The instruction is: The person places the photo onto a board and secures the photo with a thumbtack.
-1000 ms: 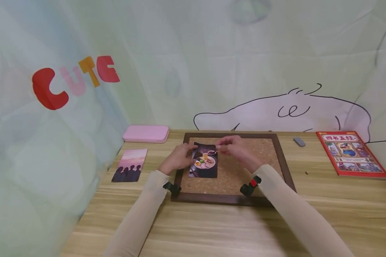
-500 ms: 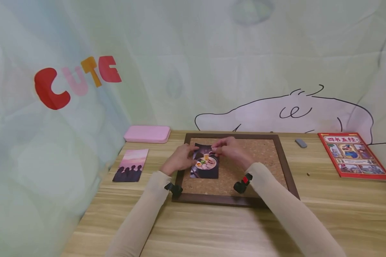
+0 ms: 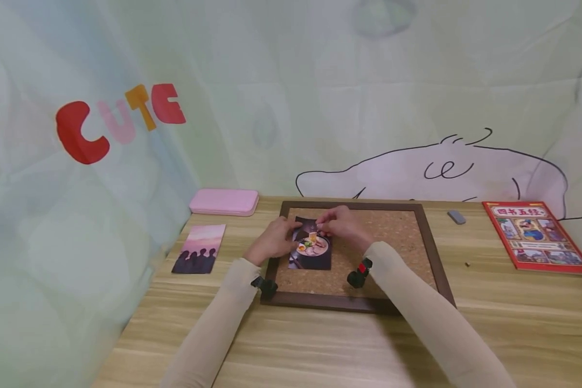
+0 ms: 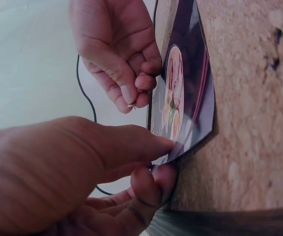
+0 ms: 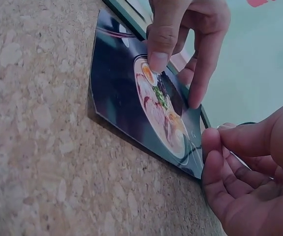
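A photo [image 3: 311, 257] of a ramen bowl lies on the left part of a framed corkboard [image 3: 359, 269]. At its left edge is my left hand [image 3: 275, 238], the thumb [image 4: 151, 145] on the printed face and curled fingers at the edge. My right hand [image 3: 345, 223] is by the photo's top right corner. In the left wrist view its thumb and fingertips pinch a tiny pin [image 4: 133, 106], of which only a thin point shows. In the right wrist view the photo's near edge [image 5: 127, 132] stands slightly off the cork.
Left of the board lies a second photo [image 3: 200, 249] with silhouettes at sunset, a pink case [image 3: 224, 201] behind it. To the right are a grey eraser-like block [image 3: 456, 217], a small brass-coloured piece [image 3: 468, 264] and a red book [image 3: 538, 237].
My right hand has moved left, so its fingertips now overlap the photo's top right part. The left hand stays at the photo's left edge. The head view has shifted slightly.
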`<state>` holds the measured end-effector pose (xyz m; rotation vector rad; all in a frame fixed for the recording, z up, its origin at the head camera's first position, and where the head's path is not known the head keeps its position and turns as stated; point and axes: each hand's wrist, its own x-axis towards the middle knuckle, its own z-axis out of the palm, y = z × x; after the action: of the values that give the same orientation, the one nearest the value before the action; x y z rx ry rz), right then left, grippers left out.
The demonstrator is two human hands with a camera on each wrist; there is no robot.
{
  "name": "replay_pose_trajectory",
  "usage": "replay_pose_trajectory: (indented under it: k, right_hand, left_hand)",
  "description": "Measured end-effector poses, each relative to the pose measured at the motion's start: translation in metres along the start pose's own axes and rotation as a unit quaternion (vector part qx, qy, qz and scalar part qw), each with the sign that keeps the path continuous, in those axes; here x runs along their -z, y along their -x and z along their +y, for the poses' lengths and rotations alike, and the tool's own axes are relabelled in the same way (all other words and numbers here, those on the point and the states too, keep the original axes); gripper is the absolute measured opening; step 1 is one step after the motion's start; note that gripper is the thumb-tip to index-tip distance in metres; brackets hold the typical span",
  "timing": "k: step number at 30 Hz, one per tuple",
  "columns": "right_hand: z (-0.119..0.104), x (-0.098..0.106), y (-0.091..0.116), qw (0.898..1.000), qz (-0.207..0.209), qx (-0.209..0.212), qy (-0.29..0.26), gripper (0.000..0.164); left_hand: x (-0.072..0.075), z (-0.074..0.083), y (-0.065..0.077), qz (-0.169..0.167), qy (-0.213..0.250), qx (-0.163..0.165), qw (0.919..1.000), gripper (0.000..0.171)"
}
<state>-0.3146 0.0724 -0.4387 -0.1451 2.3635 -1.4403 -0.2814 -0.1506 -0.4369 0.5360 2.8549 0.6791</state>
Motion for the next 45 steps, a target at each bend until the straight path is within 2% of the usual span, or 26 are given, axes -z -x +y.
replay_pose_trajectory:
  k: [7, 16, 25, 35, 45]
  right_hand:
    - [-0.002, 0.0, -0.003, 1.0, -0.002, 0.017, 0.019, 0.017]
    - [-0.008, -0.002, -0.01, 0.996, 0.001, 0.037, 0.08, 0.015]
    - [-0.009, -0.012, -0.017, 0.985, 0.019, 0.049, 0.165, 0.01]
    - [-0.009, -0.015, -0.02, 0.981, 0.036, 0.054, 0.183, 0.01]
    - [-0.009, -0.015, -0.023, 0.982, 0.035, 0.039, 0.181, 0.011]
  left_hand:
    - [0.001, 0.001, -0.001, -0.001, 0.001, 0.0, 1.0, 0.058]
    - [0.001, 0.0, -0.003, 0.003, -0.022, -0.016, 0.9996, 0.056]
    - [0.0, 0.0, -0.001, -0.001, -0.024, -0.017, 0.9996, 0.054]
    - [0.0, 0.001, -0.004, 0.001, -0.031, -0.02, 0.9993, 0.054]
    - [0.0, 0.002, -0.003, 0.001, -0.031, -0.021, 0.9993, 0.054]
